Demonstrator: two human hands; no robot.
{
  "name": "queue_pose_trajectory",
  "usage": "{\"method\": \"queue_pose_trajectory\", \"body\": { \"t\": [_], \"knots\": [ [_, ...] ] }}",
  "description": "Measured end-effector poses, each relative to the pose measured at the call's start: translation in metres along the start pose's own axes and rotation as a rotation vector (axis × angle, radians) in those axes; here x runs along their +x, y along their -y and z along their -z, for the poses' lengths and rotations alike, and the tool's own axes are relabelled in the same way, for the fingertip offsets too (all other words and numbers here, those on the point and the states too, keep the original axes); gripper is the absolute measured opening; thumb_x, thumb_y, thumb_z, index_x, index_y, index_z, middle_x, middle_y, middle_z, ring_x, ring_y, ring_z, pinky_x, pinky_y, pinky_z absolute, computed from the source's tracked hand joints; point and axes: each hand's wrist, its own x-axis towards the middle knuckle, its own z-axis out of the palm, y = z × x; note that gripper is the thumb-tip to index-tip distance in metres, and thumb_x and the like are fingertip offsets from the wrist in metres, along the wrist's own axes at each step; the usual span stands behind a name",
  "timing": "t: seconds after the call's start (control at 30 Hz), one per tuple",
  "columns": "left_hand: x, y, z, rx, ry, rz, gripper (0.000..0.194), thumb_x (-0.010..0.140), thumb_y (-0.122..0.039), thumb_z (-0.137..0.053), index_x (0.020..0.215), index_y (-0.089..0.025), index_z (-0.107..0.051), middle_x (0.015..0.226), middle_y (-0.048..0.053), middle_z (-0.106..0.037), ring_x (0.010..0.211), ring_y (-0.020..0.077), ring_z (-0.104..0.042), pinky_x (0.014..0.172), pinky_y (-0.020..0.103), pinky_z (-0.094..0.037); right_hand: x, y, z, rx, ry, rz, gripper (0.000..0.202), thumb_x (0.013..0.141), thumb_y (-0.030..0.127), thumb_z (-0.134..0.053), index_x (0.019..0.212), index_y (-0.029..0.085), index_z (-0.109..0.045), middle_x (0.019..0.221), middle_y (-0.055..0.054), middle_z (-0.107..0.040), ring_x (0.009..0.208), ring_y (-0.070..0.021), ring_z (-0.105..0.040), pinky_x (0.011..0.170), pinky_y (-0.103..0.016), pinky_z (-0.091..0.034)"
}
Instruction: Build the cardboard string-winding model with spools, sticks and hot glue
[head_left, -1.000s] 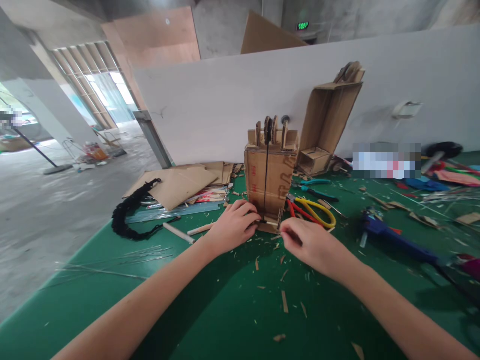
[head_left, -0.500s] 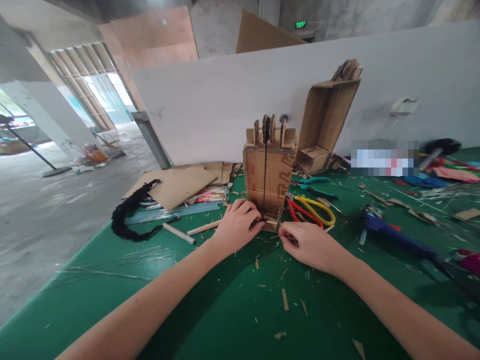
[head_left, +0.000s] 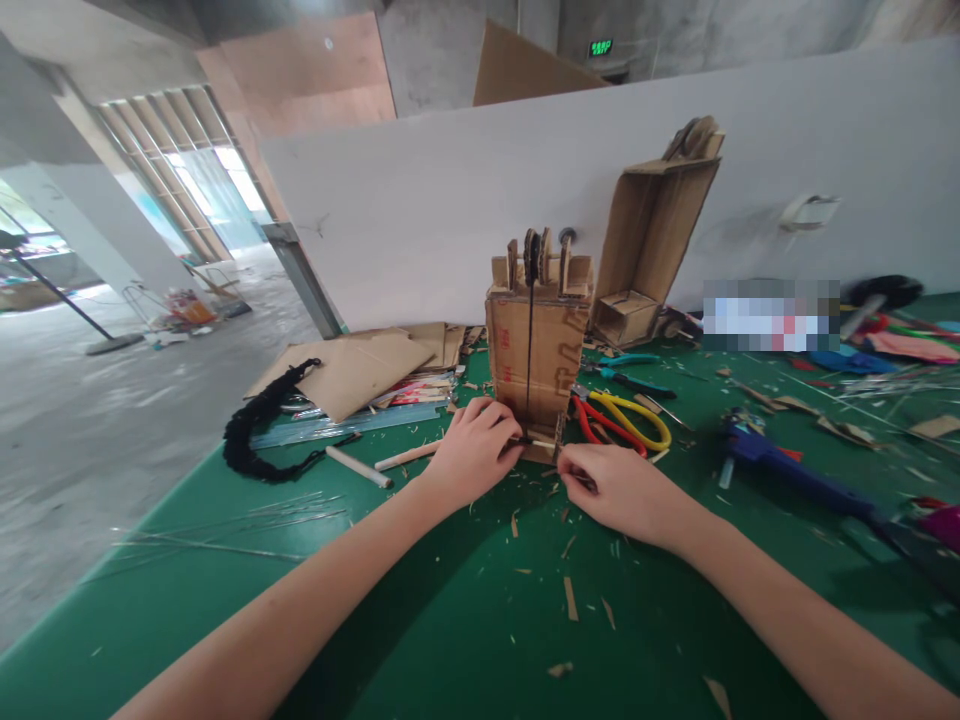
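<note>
An upright cardboard model [head_left: 534, 350] stands in the middle of the table, with upright cardboard pieces on top and a black cord [head_left: 530, 345] running down its front. Low at its front, a thin pale stick [head_left: 541, 443] spans toward a cardboard tab on the right. My left hand [head_left: 476, 450] has its fingers curled over the model's lower left corner, near the stick's left part. My right hand [head_left: 619, 490] is closed in a pinch just outside the right tab, at the stick's end; what lies between its fingertips is mostly hidden.
Pliers with red and yellow handles [head_left: 630, 420] and teal-handled pliers [head_left: 630, 375] lie right of the model. Farther right is a blue glue gun [head_left: 795, 475]. A second cardboard structure [head_left: 660, 230] leans at the wall. Cardboard sheets [head_left: 367, 360] and a black fuzzy strip [head_left: 251, 430] lie left.
My left thumb has drawn back slightly to the left, baring a bit more of the stick. The right hand and the model look the same.
</note>
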Motion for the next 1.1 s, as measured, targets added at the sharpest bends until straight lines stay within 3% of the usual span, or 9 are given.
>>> {"method": "queue_pose_trajectory", "body": {
  "t": [0.47,1.1],
  "knots": [
    [0.0006,0.0001,0.0000,-0.014,-0.014,-0.007,0.017,0.089,-0.033,-0.052,0.087,-0.020,-0.064,0.100,0.005,-0.061,0.105,0.0231,-0.045,0.091,0.042,-0.040,0.0008,0.0030,0.0033,0.009,0.033,-0.002,0.012,0.082,0.014,-0.044,0.075,0.021,-0.050,0.070,0.001,-0.058,0.061,-0.0119,-0.050,0.055,-0.024,-0.031],
    [0.0017,0.0003,0.0004,-0.035,-0.013,0.000,0.013,0.086,-0.031,-0.056,0.088,-0.020,-0.063,0.100,0.005,-0.062,0.106,0.0240,-0.045,0.092,0.043,-0.040,0.0001,0.0014,0.0027,0.019,0.043,-0.005,0.011,0.082,0.014,-0.044,0.076,0.020,-0.051,0.072,0.001,-0.059,0.061,-0.0112,-0.049,0.054,-0.024,-0.030]
  ]
}}
